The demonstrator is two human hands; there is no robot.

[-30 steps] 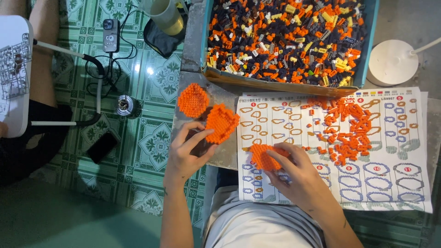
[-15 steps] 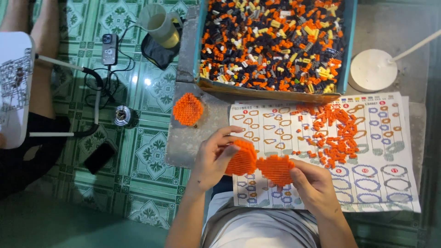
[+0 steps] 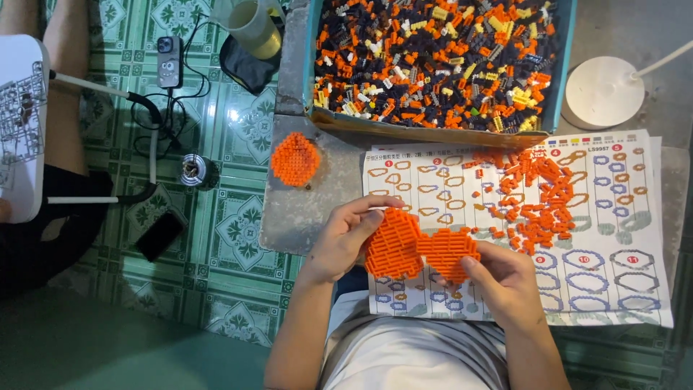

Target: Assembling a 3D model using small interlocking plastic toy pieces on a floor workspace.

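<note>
the person's left hand is curled around a flat orange brick panel, thumb along its upper edge and fingers folded against its left side, so the hand is closed on the piece. the right hand grips a second orange brick panel from the right and below, its thumb lying over the lower right corner. the two panels are held edge to edge, touching at the middle, just above the lower left part of a printed instruction sheet that shows rows of numbered outline shapes.

the sheet lies on a grey slab table. on the upper right part of the sheet sits a loose scatter of small orange bricks, near the right hand but apart from it. a third orange panel, rounded in outline, lies flat on the bare slab to the upper left of the left hand, well apart from both hands.

behind the sheet stands a blue-rimmed tray heaped with small bricks in orange, black, yellow and white (its near wall looks like brown cardboard). right of the tray is a round white lamp base.

on the green patterned floor tiles to the left lie a phone with a cable, a second dark phone, a small metal can and a pale cup.
</note>
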